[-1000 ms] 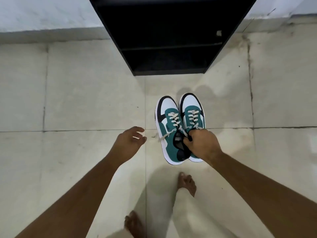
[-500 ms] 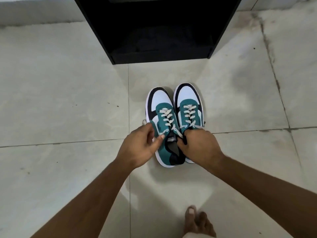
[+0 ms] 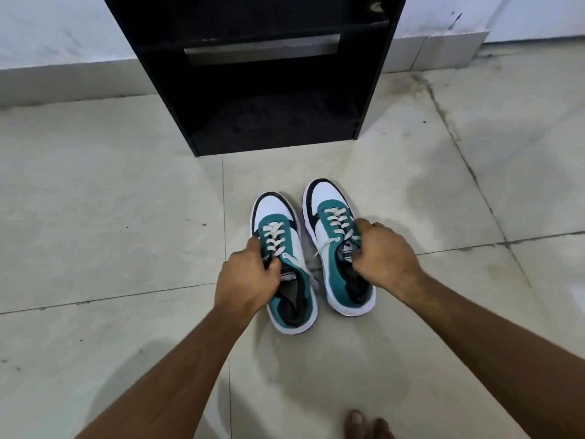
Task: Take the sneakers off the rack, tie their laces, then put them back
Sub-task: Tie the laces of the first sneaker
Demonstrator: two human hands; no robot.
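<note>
Two sneakers on the floor: left hand [image 3: 245,280] grips the left sneaker [image 3: 283,264], right hand [image 3: 384,258] the right sneaker [image 3: 335,245]; set both level, laces accessible.

Pale, stained floor tiles [image 3: 95,217] with dark grout lines meet a whitish wall [image 3: 57,30] under even light.
</note>
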